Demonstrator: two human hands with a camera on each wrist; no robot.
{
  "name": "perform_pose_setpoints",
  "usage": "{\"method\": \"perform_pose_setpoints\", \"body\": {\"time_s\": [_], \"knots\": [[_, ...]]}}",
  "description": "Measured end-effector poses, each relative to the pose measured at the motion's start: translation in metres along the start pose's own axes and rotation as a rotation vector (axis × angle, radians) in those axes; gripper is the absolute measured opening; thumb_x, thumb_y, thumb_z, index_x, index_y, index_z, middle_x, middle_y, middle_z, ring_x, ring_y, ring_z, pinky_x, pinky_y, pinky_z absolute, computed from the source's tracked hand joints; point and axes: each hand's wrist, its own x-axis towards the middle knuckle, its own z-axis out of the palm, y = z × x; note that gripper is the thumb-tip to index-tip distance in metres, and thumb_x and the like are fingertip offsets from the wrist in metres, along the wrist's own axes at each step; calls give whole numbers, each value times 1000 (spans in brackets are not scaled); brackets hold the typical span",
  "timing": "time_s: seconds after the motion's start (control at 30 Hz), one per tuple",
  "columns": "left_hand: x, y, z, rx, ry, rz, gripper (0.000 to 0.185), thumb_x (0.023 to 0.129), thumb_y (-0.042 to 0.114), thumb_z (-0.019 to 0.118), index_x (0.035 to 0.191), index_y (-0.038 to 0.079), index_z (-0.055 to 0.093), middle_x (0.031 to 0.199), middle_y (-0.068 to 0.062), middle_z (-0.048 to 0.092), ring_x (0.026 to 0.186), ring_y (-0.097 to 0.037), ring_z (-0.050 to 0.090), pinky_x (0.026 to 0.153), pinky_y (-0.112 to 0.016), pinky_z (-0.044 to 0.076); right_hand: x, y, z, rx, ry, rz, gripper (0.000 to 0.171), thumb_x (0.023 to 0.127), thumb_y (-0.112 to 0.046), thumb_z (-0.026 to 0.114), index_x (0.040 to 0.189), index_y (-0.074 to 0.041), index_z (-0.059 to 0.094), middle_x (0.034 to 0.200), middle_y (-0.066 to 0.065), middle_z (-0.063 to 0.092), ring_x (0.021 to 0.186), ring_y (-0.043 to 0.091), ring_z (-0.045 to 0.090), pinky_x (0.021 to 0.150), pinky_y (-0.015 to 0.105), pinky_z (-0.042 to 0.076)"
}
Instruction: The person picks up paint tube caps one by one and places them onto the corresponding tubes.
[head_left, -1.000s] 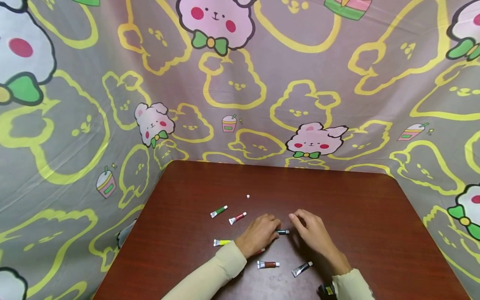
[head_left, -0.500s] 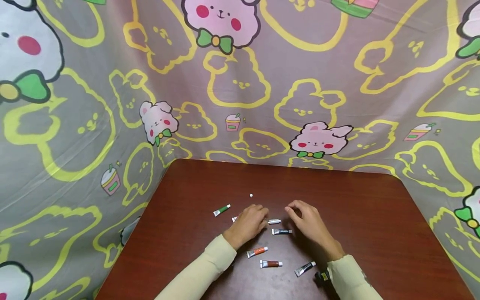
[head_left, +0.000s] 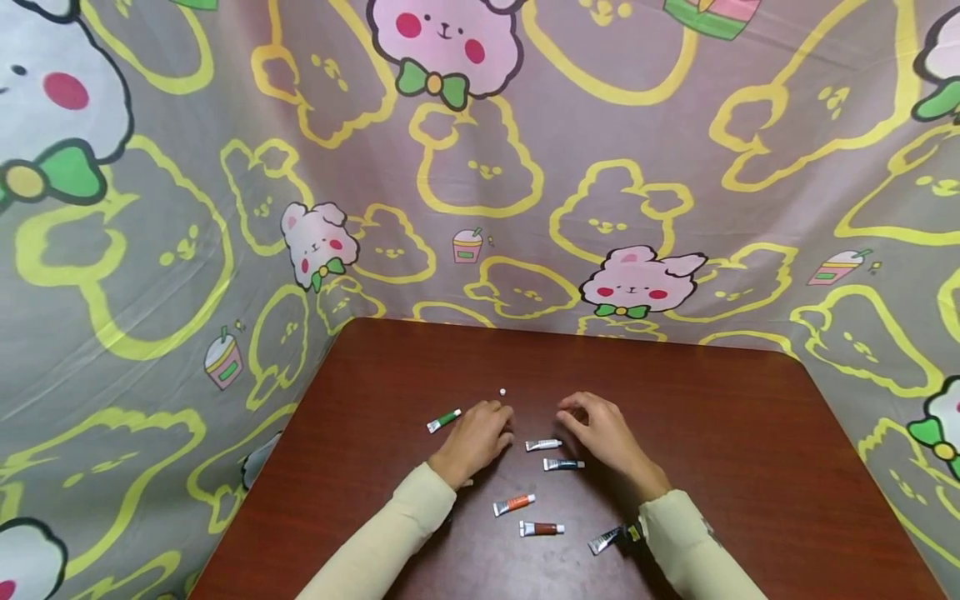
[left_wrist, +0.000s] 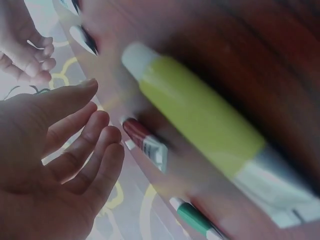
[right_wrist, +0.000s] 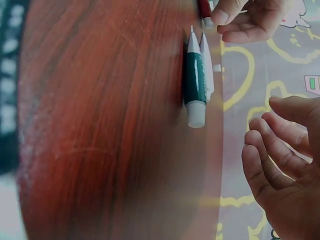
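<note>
Small paint tubes are scattered on the dark red-brown wooden surface (head_left: 750, 450); a white-capped one (head_left: 543, 444) lies between the left hand (head_left: 480, 433) and right hand (head_left: 600, 429), both held relaxed and empty. A yellow tube (left_wrist: 200, 120) and red tube (left_wrist: 145, 142), hidden under the left hand in the head view, are shown by the left wrist view. No containers are seen.

dark green tube (right_wrist: 194, 80), white tube (right_wrist: 207, 62) alongside, table (right_wrist: 100, 125)
</note>
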Motion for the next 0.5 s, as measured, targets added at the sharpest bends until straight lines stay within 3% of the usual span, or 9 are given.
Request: {"method": "perform_pose_setpoints", "body": {"time_s": [0.13,0.5], "knots": [[-2,-6,-1,12,7,-30,20,88,21,90,94,12,73,87,-1,68,85,-22,68,76,-34,58,6,0,5,3,-23,6,15,98,-16,82,110,-8,79,103,2,78,85,12,67,76,32,55],[-8,-18,5,62,83,-36,25,83,20,93,94,11,73,87,-5,71,82,-26,69,76,-37,59,26,-3,12,11,-48,-34,14,96,-14,83,108,-9,78,100,2,78,88,17,71,79,37,56]]}}
